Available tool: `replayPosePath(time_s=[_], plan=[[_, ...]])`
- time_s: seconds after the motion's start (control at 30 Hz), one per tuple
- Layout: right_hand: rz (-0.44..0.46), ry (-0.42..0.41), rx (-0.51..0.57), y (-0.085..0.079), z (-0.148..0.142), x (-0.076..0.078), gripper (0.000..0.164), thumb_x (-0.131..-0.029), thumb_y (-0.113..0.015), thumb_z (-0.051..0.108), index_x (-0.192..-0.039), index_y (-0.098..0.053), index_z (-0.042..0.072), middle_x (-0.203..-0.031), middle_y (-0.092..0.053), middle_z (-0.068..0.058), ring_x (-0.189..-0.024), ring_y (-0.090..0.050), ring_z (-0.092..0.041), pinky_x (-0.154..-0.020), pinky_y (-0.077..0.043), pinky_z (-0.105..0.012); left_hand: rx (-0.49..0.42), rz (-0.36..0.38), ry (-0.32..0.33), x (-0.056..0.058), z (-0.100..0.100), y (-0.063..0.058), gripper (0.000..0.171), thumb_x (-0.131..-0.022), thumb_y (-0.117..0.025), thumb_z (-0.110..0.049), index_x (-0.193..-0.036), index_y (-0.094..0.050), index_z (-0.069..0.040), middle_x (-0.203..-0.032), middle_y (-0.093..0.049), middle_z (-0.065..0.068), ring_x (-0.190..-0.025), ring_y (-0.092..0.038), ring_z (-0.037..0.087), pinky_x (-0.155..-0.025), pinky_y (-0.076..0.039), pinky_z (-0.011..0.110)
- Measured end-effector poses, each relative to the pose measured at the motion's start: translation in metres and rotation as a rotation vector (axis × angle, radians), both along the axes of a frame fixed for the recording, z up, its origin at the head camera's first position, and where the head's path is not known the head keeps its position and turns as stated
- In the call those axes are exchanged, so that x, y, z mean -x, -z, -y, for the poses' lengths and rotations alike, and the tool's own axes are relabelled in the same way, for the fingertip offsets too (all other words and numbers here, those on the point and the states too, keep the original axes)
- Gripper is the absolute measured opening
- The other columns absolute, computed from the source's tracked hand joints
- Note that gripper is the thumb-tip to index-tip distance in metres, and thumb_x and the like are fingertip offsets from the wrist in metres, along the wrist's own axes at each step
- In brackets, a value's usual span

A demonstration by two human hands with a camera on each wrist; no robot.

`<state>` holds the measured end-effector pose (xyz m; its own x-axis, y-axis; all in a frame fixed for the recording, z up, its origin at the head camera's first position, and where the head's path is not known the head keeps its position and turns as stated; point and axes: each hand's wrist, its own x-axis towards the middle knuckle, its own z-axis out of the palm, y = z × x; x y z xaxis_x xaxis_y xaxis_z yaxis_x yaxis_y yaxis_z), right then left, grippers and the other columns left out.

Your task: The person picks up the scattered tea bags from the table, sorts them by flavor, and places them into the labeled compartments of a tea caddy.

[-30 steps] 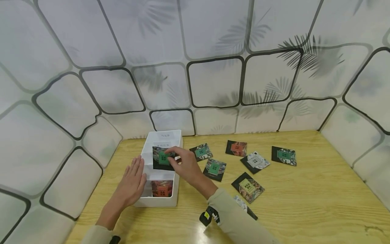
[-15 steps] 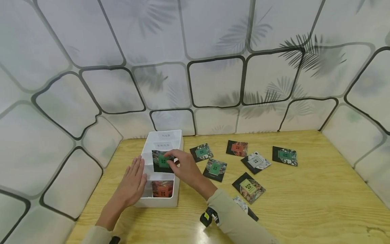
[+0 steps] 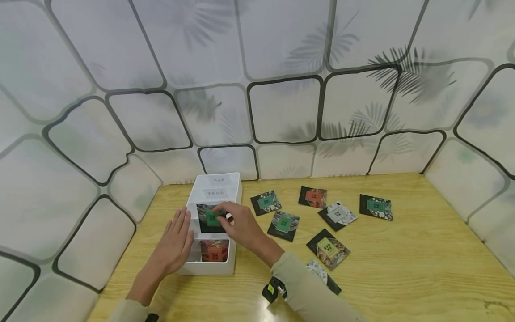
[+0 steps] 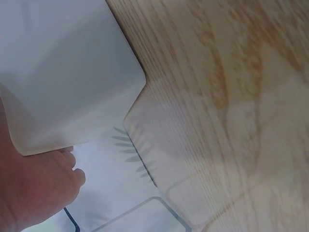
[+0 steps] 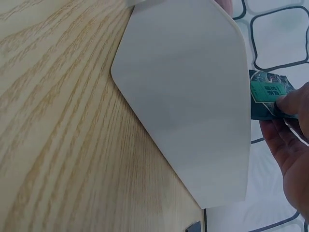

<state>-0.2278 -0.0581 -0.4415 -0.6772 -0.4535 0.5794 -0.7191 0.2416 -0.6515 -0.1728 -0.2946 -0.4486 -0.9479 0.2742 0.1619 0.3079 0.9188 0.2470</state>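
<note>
A white divided box stands on the table, its back compartments marked with paper labels. My right hand pinches a dark sachet with a green label between thumb and fingers. In the right wrist view the green-labelled sachet sits at the box's upper edge, its lower part hidden behind the wall. My left hand lies with straight fingers along the box's left side. Below that, in the front compartment, is a sachet with a red label.
Several sachets lie loose to the right of the box: green-labelled, red-labelled, white, yellow-labelled and another green one farthest right. A patterned curtain-like backdrop borders the wooden table.
My right hand has lowered the green-labelled sachet toward the box and slightly left, uncovering the label behind it. My left hand has stayed against the box's side.
</note>
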Motion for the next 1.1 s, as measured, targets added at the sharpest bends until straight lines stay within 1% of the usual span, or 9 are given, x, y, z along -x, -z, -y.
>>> replayPosePath(time_s=[0.4,0.73,0.8,1.0,1.1], plan=[[0.053,-0.019,-0.051,0.003,-0.002,-0.005,0.019,-0.098,-0.069,0.006,-0.117,-0.071,0.008,-0.114,-0.072,-0.004,-0.096,-0.068,-0.008,-0.075,-0.054,-0.013,0.001,0.013,-0.003,-0.001,0.001,0.000,0.058,-0.112,-0.033,-0.019,-0.158,-0.018,0.012,-0.167,-0.012,0.028,-0.154,-0.009,0.047,-0.121,-0.012,0.065],[0.060,-0.038,-0.029,0.007,-0.005,-0.006,0.019,-0.097,-0.070,0.002,-0.115,-0.071,0.006,-0.113,-0.072,-0.006,-0.094,-0.069,-0.012,-0.076,-0.055,-0.016,-0.011,0.015,-0.006,-0.001,0.000,-0.001,0.058,-0.111,-0.034,-0.018,-0.158,-0.019,0.013,-0.167,-0.012,0.028,-0.154,-0.009,0.047,-0.121,-0.012,0.064],[0.058,-0.032,-0.024,0.008,-0.006,-0.006,0.019,-0.097,-0.070,0.003,-0.115,-0.071,0.006,-0.112,-0.072,-0.005,-0.096,-0.069,-0.012,-0.078,-0.056,-0.018,-0.010,0.013,-0.005,-0.001,0.000,-0.001,0.058,-0.111,-0.034,-0.018,-0.158,-0.019,0.013,-0.167,-0.013,0.028,-0.154,-0.009,0.047,-0.121,-0.012,0.064],[0.051,0.015,-0.017,0.012,-0.009,-0.005,0.020,-0.096,-0.071,0.003,-0.116,-0.070,0.007,-0.113,-0.071,-0.005,-0.105,-0.068,-0.014,-0.088,-0.058,-0.030,0.002,0.019,-0.007,0.000,0.000,0.000,0.058,-0.111,-0.035,-0.017,-0.157,-0.019,0.013,-0.167,-0.012,0.028,-0.154,-0.009,0.047,-0.121,-0.012,0.064],[0.056,0.019,-0.016,0.013,-0.010,-0.005,0.021,-0.097,-0.070,0.003,-0.117,-0.070,0.008,-0.114,-0.071,-0.004,-0.108,-0.068,-0.015,-0.090,-0.057,-0.031,0.005,0.025,-0.012,0.000,0.000,0.000,0.058,-0.111,-0.035,-0.018,-0.158,-0.018,0.013,-0.167,-0.011,0.028,-0.154,-0.008,0.047,-0.121,-0.012,0.064]])
